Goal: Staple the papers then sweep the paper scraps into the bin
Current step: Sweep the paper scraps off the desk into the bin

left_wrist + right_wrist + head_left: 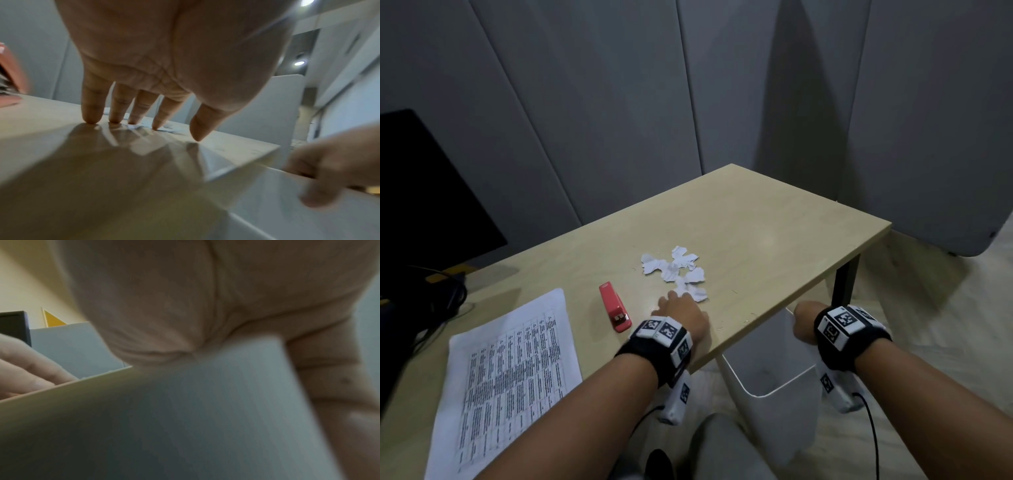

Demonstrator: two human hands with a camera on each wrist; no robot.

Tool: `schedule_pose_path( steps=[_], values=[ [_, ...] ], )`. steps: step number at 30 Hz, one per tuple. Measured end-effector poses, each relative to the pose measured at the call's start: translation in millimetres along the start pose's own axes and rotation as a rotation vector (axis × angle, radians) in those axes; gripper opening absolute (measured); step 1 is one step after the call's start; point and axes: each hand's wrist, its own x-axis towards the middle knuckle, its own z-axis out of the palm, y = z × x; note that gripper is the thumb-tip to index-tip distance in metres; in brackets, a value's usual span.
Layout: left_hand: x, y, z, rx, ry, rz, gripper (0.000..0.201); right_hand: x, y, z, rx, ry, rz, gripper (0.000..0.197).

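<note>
Torn white paper scraps (677, 270) lie in a loose pile on the light wooden table (774, 226). My left hand (681, 310) rests flat on the table at the pile's near edge, its fingertips (90, 120) straight and touching the surface. My right hand (804, 323) grips the rim of the white bin (767, 370), which sits just below the table's right edge; its fingers curl round the bin wall (236, 394). A red stapler (615, 311) lies left of my left hand. The printed papers (510, 370) lie at the near left.
A dark monitor (424, 205) and black cables (438, 301) stand at the left end of the table. Grey padded wall panels close off the back. A black table leg (842, 284) stands beyond the bin. Pale floor lies to the right.
</note>
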Motion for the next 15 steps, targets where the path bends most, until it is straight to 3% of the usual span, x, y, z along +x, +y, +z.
schedule_pose_path(
  steps=[4,10,15],
  values=[
    [-33,18,14,0.025,0.039,0.152,0.039,11,-3,3,-0.070,-0.024,-0.024,0.013],
    [-75,38,32,0.060,0.099,0.419,0.031,43,7,16,-0.096,-0.048,-0.005,0.018],
    [-63,42,34,-0.178,0.076,0.513,0.040,25,-1,7,-0.093,-0.028,-0.034,0.012]
  ],
)
